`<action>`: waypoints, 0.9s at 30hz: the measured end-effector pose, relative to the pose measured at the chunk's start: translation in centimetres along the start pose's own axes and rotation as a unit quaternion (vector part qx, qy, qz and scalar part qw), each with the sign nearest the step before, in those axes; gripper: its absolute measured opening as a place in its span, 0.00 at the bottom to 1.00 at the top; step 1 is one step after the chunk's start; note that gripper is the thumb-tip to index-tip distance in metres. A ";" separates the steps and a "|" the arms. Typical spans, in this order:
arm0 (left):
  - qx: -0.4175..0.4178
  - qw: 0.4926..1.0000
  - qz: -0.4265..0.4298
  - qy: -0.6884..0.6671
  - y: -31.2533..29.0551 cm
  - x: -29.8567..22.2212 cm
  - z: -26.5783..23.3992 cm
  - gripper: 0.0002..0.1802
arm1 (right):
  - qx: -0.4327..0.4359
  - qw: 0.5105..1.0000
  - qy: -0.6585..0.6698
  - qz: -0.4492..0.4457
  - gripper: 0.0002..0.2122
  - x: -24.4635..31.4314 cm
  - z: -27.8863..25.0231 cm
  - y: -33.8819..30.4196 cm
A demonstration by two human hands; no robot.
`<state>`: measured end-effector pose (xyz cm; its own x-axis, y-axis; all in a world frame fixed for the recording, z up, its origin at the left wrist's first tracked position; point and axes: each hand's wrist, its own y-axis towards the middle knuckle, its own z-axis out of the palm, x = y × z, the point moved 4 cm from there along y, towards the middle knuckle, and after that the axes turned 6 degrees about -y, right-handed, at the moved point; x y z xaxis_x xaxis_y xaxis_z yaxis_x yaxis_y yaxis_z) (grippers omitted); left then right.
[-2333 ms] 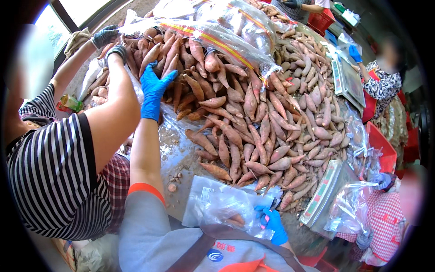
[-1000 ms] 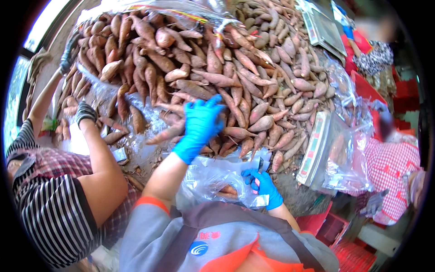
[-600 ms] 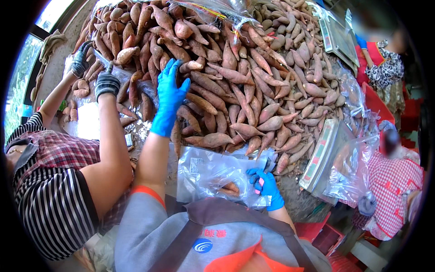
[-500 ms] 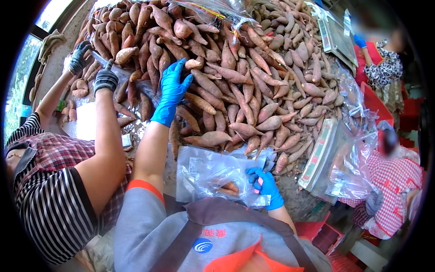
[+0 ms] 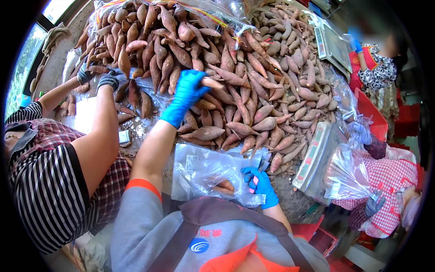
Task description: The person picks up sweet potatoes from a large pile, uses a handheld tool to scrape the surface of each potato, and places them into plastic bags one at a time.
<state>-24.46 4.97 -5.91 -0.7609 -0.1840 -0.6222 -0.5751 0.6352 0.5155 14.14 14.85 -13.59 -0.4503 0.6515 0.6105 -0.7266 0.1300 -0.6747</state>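
My left hand (image 5: 186, 93), in a blue glove, is closed on a sweet potato (image 5: 211, 83) whose pale end sticks out to the right. It is over the front of a large heap of sweet potatoes (image 5: 235, 102). In front of me lies a clear plastic bag (image 5: 183, 181) with a few sweet potatoes (image 5: 225, 187) inside. At the bag's right edge is my right hand (image 5: 263, 185), also blue-gloved, with fingers bent around a small pink thing (image 5: 253, 183) I cannot identify. The fingers hide part of it.
To my left, a co-worker's gloved hands (image 5: 108, 80) reach among sweet potatoes. Beside the heap on my right stands a scale (image 5: 312, 156); another scale (image 5: 333, 47) is farther back. A co-worker at right handles a clear bag (image 5: 346, 172). Plastic film (image 5: 217, 18) covers the heap's back.
My left hand has moved right and closed on a sweet potato. My right hand stays beside the bag. The left co-worker's hands have lowered, and the right co-worker's arms have come up around a bag.
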 end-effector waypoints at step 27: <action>0.462 0.836 -0.001 0.296 0.0 -9.4 8.0 0.21 | 0.036 0.992 0.016 -0.120 0.14 -1.0 -1.3 -0.5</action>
<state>-14.90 12.74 -4.73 -0.9329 -0.3512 -0.0803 -0.3075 0.8923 -0.3304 15.65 15.10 -14.37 -0.2447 0.6320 0.7353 -0.8463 0.2309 -0.4800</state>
